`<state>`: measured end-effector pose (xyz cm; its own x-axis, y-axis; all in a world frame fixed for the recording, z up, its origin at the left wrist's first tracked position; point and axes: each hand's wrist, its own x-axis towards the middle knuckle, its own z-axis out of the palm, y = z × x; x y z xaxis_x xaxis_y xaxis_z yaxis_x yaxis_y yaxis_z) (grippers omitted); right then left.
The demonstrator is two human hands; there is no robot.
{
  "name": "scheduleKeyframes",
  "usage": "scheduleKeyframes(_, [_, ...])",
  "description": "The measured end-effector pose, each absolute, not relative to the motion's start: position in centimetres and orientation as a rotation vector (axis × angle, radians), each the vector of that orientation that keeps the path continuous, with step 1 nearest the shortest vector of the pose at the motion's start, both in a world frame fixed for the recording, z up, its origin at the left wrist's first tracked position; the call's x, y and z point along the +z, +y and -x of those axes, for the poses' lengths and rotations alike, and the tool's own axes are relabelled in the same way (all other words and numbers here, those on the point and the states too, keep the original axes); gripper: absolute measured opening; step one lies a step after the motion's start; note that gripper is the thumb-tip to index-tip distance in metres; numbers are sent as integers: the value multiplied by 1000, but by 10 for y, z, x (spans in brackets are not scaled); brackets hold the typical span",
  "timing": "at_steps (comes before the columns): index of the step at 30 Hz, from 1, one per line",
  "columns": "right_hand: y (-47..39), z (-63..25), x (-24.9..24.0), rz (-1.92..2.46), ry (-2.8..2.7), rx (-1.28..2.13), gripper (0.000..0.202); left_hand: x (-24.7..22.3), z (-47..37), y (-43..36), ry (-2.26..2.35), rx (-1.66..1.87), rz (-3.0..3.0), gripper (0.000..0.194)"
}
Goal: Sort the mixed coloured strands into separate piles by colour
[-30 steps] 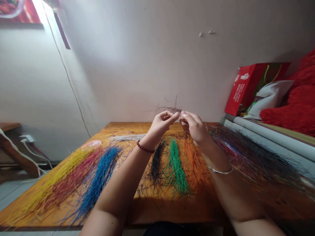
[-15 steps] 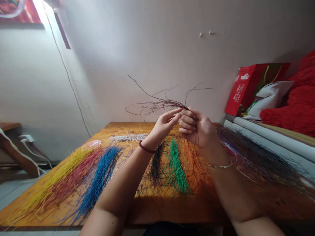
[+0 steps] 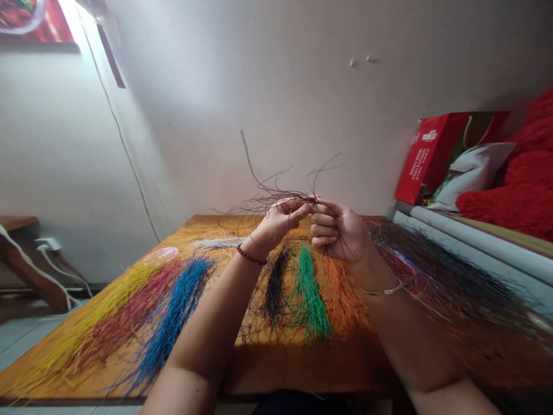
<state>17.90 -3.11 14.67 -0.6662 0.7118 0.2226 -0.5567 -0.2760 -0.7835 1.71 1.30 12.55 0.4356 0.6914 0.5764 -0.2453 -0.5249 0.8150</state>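
A loose bundle of thin dark reddish-brown strands (image 3: pixel 283 197) is held above the table, its ends fanning out to the left. My right hand (image 3: pixel 341 231) is closed around the gathered part, and a few strand ends hang out below its fingers. My left hand (image 3: pixel 283 222) meets it from the left, thumb and fingertips pinched on the strands beside the right fingers. Below the hands lie a black bundle (image 3: pixel 276 282), a green bundle (image 3: pixel 311 294) and an orange bundle (image 3: pixel 341 300) of similar strands.
On the wooden table's (image 3: pixel 268 369) left lie yellow (image 3: pixel 99 311), red (image 3: pixel 125 317) and blue strands (image 3: pixel 177 317). White strands (image 3: pixel 220 243) lie farther back; dark mixed strands (image 3: pixel 449 271) spread right. A red box (image 3: pixel 427 155) and red fluffy material (image 3: pixel 518 190) stand beyond.
Both hands have come slightly down and left with the bundle. The left fingers, straighter before, are now bent in a pinch at the strands. One long upright strand has swung right.
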Motion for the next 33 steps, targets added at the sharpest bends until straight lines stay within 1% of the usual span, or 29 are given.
scheduleKeyframes(3, [-29, -180, 146, 177, -1018, 2171, 37, 125, -14, 15, 389, 1264, -1721, 47])
scheduleKeyframes(6, [-28, -179, 145, 180, -957, 2215, 37, 126, -12, 17, 417, 1302, -1743, 42])
scheduleKeyframes(13, [-22, -168, 140, 302, -1018, 2013, 38, 129, -18, 16, 491, 1430, -1699, 34])
scheduleKeyframes(16, [-18, -166, 137, 334, -1056, 1965, 41, 127, -22, 15, 449, 1434, -1653, 29])
scheduleKeyframes(20, [-14, -166, 133, 404, -1122, 1895, 46, 127, -23, 13, 502, 1456, -1641, 28])
scheduleKeyframes(25, [-14, -164, 132, 407, -1108, 1832, 46, 128, -22, 10, 554, 1419, -1704, 33])
scheduleKeyframes(33, [-19, -158, 133, 207, -936, 1960, 45, 128, -16, 10, 673, 1249, -1849, 52])
